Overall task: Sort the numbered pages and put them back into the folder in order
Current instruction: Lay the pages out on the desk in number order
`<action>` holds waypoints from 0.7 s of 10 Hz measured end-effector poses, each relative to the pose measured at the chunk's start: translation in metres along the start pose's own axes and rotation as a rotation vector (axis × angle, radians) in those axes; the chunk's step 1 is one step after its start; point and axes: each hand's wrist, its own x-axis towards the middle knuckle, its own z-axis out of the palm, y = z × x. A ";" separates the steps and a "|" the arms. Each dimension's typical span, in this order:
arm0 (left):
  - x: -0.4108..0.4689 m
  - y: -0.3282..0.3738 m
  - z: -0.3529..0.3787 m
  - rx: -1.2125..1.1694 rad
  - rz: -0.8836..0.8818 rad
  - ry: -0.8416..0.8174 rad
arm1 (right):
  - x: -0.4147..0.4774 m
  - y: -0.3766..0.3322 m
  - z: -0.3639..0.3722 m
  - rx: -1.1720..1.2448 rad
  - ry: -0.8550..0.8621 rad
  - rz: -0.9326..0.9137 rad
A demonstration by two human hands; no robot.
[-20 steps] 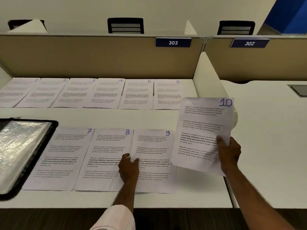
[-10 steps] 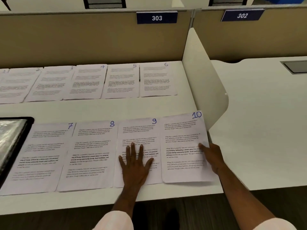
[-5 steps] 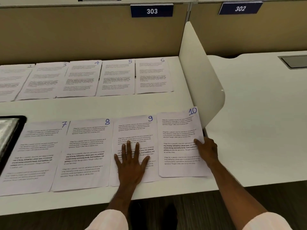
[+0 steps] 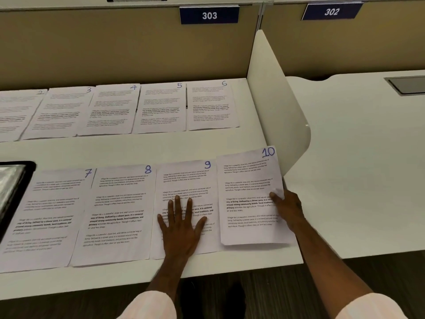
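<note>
Nine numbered sheets show on the desk [image 4: 138, 148], face up, in 2 rows. Back row, along the far edge by the tan partition: page 2 [image 4: 16, 111] thru page 6 [image 4: 210, 104], left to right, edges touching or slightly overlapped. Anything left of 2 is cut off by the frame.

Front row, near edge: page 7 [image 4: 46, 215], page 8 [image 4: 115, 215], page 9 [image 4: 184, 180], page 10 [image 4: 248, 187], in order. No. 10 is at the desk's right edge beside the curved white divider [image 4: 276, 100]. It sits a bit askew, w/ its left edge over 9's right edge.

Left hand [image 4: 181, 229] lies flat, fingers spread, pressing on page 9's lower half. Right hand [image 4: 287, 210] is at page 10's right edge: thumb on top, fingers hidden, paper lifted slightly there. It looks like a pinch.

Black folder [image 4: 11, 192], shiny clear sleeve showing, lies at the desk's left edge, only partly in view.

My read: sorting approx. done. Gathering the sheets & refiling them in the folder hasn't begun.
</note>
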 end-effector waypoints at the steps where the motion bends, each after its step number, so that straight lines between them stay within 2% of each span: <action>1: 0.000 0.000 0.000 -0.003 0.003 0.001 | 0.002 -0.001 -0.001 0.020 -0.035 0.001; 5: 0.000 0.000 0.000 0.007 -0.002 0.000 | 0.007 -0.001 -0.005 0.082 -0.070 -0.034; 7: 0.000 0.001 0.000 0.005 -0.005 0.002 | 0.010 0.002 0.002 -0.009 -0.045 -0.030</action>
